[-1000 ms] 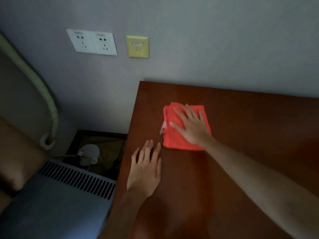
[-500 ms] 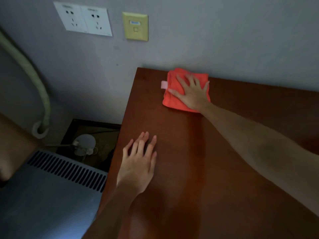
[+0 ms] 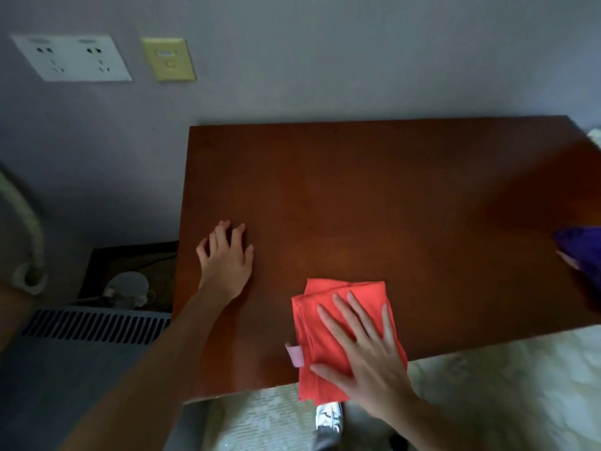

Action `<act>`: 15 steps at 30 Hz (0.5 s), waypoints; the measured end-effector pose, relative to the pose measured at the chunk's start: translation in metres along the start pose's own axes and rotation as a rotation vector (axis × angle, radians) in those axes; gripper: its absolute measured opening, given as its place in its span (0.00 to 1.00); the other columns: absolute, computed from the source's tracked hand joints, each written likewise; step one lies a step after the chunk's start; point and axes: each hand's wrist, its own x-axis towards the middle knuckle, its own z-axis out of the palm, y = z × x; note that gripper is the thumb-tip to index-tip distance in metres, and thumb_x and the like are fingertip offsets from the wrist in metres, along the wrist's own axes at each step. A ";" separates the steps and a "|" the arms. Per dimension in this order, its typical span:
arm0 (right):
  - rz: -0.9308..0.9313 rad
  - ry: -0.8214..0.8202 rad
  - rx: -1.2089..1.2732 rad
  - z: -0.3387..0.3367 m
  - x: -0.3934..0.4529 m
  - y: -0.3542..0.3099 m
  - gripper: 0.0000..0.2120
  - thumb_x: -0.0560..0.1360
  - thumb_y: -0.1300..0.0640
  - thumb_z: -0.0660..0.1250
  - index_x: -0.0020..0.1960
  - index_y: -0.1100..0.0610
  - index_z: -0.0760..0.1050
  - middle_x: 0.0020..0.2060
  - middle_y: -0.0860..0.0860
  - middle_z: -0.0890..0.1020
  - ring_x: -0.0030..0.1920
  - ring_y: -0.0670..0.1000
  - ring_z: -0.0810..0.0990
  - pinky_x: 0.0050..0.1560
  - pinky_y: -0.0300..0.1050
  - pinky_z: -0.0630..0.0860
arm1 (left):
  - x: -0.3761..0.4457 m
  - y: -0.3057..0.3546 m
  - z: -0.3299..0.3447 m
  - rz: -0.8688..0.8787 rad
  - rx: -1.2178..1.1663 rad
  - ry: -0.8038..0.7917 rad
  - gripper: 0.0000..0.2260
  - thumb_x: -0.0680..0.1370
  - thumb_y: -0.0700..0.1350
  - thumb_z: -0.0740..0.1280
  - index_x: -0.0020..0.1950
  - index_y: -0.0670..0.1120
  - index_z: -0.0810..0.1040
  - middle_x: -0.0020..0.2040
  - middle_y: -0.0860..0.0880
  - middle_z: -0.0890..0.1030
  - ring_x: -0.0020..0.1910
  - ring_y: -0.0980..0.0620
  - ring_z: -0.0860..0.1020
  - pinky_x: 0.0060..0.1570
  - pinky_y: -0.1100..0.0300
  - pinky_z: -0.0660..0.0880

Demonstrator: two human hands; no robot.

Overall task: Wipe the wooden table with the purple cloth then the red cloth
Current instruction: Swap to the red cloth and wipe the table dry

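Observation:
The folded red cloth [image 3: 328, 323] lies at the near edge of the dark wooden table [image 3: 374, 196], its lower end hanging just past the edge. My right hand [image 3: 367, 359] presses flat on it, fingers spread. My left hand [image 3: 226, 258] rests palm down on the table near its left edge, holding nothing. The purple cloth [image 3: 582, 252] lies bunched at the table's right side, partly cut off by the frame.
A grey wall with a white double socket [image 3: 70, 58] and a yellow plate [image 3: 169, 59] stands behind the table. A grey vented appliance [image 3: 81, 346] and a low dark stand with cables [image 3: 130, 275] sit to the left. Pale patterned floor lies below the near edge.
My right hand has dragged the red cloth from the far back edge of the table to the near edge. The left hand stays planted at the left side; the view has tilted down.

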 end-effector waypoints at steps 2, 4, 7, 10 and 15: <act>0.009 -0.009 0.008 0.001 0.004 0.001 0.40 0.78 0.22 0.51 0.85 0.40 0.53 0.84 0.47 0.57 0.85 0.51 0.51 0.77 0.73 0.55 | 0.001 0.017 -0.002 0.024 -0.050 0.034 0.21 0.83 0.53 0.56 0.75 0.50 0.65 0.76 0.44 0.61 0.75 0.45 0.59 0.71 0.43 0.54; 0.007 -0.003 0.013 0.001 0.015 0.006 0.39 0.79 0.22 0.51 0.84 0.39 0.53 0.84 0.46 0.57 0.85 0.49 0.51 0.78 0.72 0.56 | 0.002 0.035 0.003 0.053 -0.115 0.026 0.20 0.83 0.52 0.57 0.75 0.51 0.65 0.76 0.45 0.61 0.74 0.46 0.60 0.71 0.44 0.55; 0.008 0.021 0.055 -0.002 0.046 0.021 0.36 0.80 0.24 0.50 0.83 0.37 0.55 0.84 0.44 0.57 0.84 0.47 0.49 0.80 0.67 0.54 | 0.010 0.056 0.018 0.108 -0.139 0.030 0.21 0.82 0.53 0.54 0.74 0.51 0.67 0.75 0.45 0.64 0.74 0.46 0.62 0.69 0.45 0.58; 0.035 0.048 0.081 -0.004 0.108 0.048 0.36 0.79 0.24 0.46 0.83 0.37 0.58 0.84 0.45 0.58 0.84 0.47 0.50 0.81 0.67 0.52 | 0.023 0.068 0.030 0.082 -0.136 0.043 0.25 0.80 0.55 0.47 0.73 0.49 0.69 0.74 0.45 0.67 0.75 0.47 0.64 0.71 0.46 0.56; 0.113 -0.011 0.122 -0.015 0.263 0.105 0.42 0.74 0.22 0.41 0.84 0.38 0.53 0.85 0.46 0.54 0.85 0.49 0.47 0.81 0.67 0.43 | 0.027 0.073 0.043 0.117 0.039 0.104 0.23 0.82 0.50 0.50 0.75 0.48 0.67 0.74 0.43 0.69 0.76 0.47 0.63 0.73 0.44 0.58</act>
